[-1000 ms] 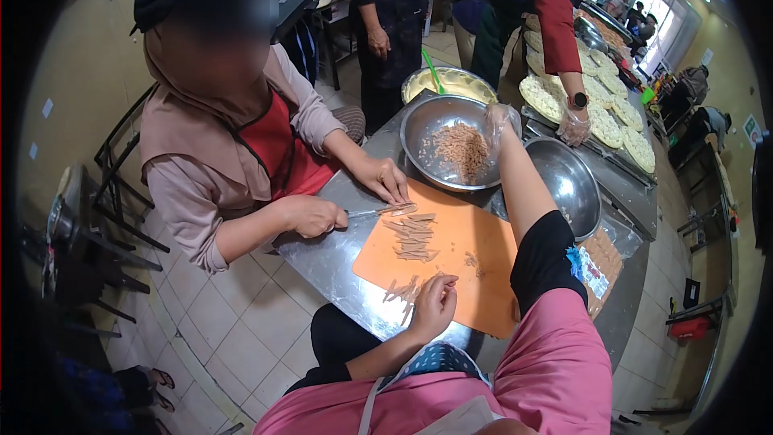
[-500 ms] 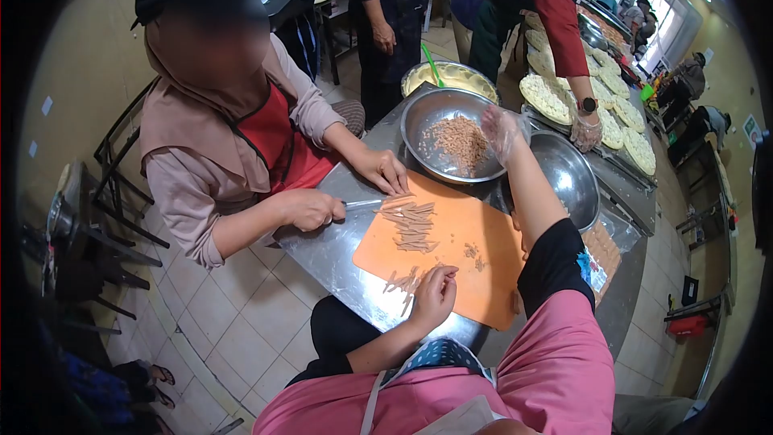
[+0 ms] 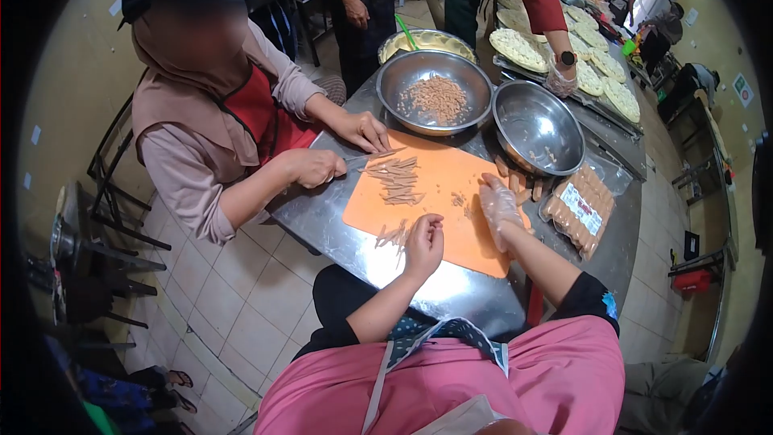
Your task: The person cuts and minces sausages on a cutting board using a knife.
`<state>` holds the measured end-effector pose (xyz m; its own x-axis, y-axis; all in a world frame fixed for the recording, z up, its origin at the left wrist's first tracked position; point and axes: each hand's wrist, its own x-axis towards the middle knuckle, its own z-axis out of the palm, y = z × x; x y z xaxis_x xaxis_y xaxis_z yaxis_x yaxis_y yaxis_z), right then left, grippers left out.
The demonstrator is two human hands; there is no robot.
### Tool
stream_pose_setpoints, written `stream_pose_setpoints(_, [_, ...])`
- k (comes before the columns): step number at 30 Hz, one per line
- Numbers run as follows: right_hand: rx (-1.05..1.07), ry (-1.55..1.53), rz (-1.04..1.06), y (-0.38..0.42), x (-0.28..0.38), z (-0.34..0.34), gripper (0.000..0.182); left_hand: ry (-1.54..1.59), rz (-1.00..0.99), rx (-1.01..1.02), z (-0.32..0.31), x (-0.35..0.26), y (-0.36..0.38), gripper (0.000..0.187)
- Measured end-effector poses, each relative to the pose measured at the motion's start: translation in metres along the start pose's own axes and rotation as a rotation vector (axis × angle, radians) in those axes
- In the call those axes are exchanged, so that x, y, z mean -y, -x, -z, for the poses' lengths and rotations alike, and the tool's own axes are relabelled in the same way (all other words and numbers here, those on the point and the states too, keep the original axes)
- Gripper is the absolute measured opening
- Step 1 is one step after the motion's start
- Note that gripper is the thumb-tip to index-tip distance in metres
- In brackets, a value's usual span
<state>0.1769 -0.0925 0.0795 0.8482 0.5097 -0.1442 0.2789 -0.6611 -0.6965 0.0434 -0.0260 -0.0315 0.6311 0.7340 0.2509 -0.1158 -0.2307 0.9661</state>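
Observation:
My left hand rests at the near edge of the orange cutting board, its bare fingers curled in with nothing visible in them. Just left of it lie thin sausage strips. In a clear plastic glove, my right hand hovers over or touches the board's right side, fingers stretched out. Small sausage bits are scattered left of it, and whole sausages lie behind it. Across the board, a co-worker's hand holds a knife beside a pile of cut strips.
A steel bowl with chopped sausage stands behind the board. Right of it is another steel bowl with a few scraps. A pack of sausages lies at the right. Farther back, another person's gloved hand reaches to topped flat rounds.
My right hand has come back from the bowl of chopped sausage to the board's right side. My left hand stays near the strips. The view has shifted, uncovering the sausage pack.

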Motion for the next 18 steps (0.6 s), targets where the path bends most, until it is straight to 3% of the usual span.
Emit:
stream_pose_setpoints(2, [0.009,-0.162,0.01,-0.012,-0.018,-0.029,0.042,0.022,-0.011,-0.009,-0.001,0.002,-0.002,0.015])
stream_pose_setpoints(4, [-0.043,0.307,0.304,-0.024,-0.023,-0.06,0.049,-0.005,-0.017,-0.004,0.0,-0.001,-0.003,0.015])
stream_pose_setpoints(5, [-0.043,0.305,0.303,-0.028,-0.022,-0.071,0.049,-0.008,-0.012,0.009,0.001,0.001,-0.004,0.015])
stream_pose_setpoints(7, [-0.04,0.257,0.499,-0.032,-0.015,-0.081,0.046,0.016,-0.003,0.008,0.001,0.001,-0.004,0.016])
stream_pose_setpoints(8, [-0.042,0.256,0.499,-0.032,-0.017,-0.08,0.046,0.042,0.006,0.006,0.001,0.001,-0.005,0.016])
stream_pose_setpoints(10, [0.179,0.495,0.78,-0.027,-0.015,-0.071,0.045,0.064,-0.001,0.018,0.001,0.002,-0.006,0.016])
stream_pose_setpoints(13, [0.258,0.445,0.829,0.005,-0.02,-0.038,0.043,0.055,0.003,0.007,0.001,0.003,-0.006,0.016])
stream_pose_setpoints(18, [0.132,0.529,1.066,0.022,-0.06,-0.022,0.031,0.034,0.019,-0.003,0.001,0.005,-0.005,0.015])
